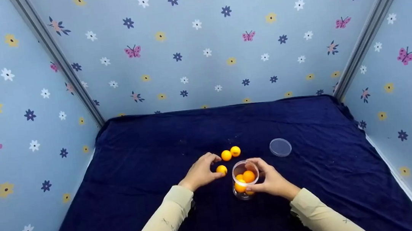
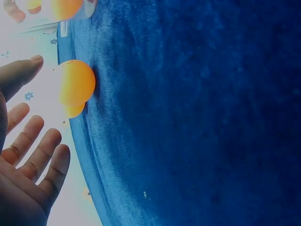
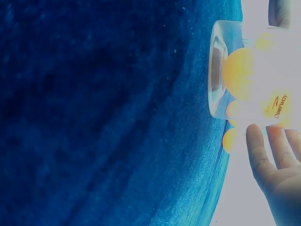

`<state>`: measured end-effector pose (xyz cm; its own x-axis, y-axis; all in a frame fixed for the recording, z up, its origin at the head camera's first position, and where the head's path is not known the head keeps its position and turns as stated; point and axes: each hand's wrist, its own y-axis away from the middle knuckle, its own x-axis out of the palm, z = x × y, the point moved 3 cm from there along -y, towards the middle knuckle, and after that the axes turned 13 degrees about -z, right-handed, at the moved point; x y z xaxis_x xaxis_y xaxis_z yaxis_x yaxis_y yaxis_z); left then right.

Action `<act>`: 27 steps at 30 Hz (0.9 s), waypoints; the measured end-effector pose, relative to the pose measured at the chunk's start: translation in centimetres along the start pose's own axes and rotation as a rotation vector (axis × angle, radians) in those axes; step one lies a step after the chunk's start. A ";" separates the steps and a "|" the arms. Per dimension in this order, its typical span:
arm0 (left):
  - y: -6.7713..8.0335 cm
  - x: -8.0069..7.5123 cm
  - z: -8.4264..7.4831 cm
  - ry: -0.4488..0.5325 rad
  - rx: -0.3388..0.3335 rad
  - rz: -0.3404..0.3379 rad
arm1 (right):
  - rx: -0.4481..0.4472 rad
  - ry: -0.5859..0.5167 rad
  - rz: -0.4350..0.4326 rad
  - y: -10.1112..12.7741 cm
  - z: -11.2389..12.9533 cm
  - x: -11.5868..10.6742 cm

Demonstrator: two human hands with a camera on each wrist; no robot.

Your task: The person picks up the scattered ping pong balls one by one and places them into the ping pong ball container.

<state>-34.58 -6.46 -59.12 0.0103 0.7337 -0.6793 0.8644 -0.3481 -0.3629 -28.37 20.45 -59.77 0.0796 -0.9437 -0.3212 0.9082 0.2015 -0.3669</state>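
Note:
My right hand grips a clear plastic jar near its open rim, thumb on the near side and fingers round the far side. Several orange ping-pong balls lie inside it; in the right wrist view, one ball shows "Deerway" lettering through the wall. Left of the jar, my left hand reaches toward a loose orange ball, thumb and fingers spread at its left side. The left wrist view shows a gap between those fingers and the ball on the cloth.
Two more orange balls sit side by side just beyond the left hand. A clear round lid lies flat behind the right hand. Dark blue cloth with wrinkles covers the table, and flower-patterned walls stand round three sides.

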 end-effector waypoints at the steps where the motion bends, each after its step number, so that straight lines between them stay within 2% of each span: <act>1: 0.0 0.1 0.0 0.000 0.000 0.003 | -0.001 0.002 0.000 0.0 0.0 0.0; 12: -0.4 1.2 0.8 -0.045 -0.049 0.071 | -0.005 0.011 0.002 0.0 0.0 -0.1; 21: -0.7 1.8 0.9 -0.084 -0.019 0.124 | -0.005 0.019 0.004 0.0 -0.2 0.0; 26: -0.8 1.9 1.3 -0.084 0.003 0.114 | 0.005 0.014 0.005 0.0 -0.1 -0.1; 27: -0.8 2.4 2.3 -0.085 0.035 0.100 | 0.007 0.013 0.005 0.0 -0.1 -0.1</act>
<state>-36.39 -5.76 -61.93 0.0514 0.6425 -0.7646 0.8431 -0.4382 -0.3116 -28.40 20.56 -59.83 0.0784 -0.9392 -0.3344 0.9106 0.2040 -0.3595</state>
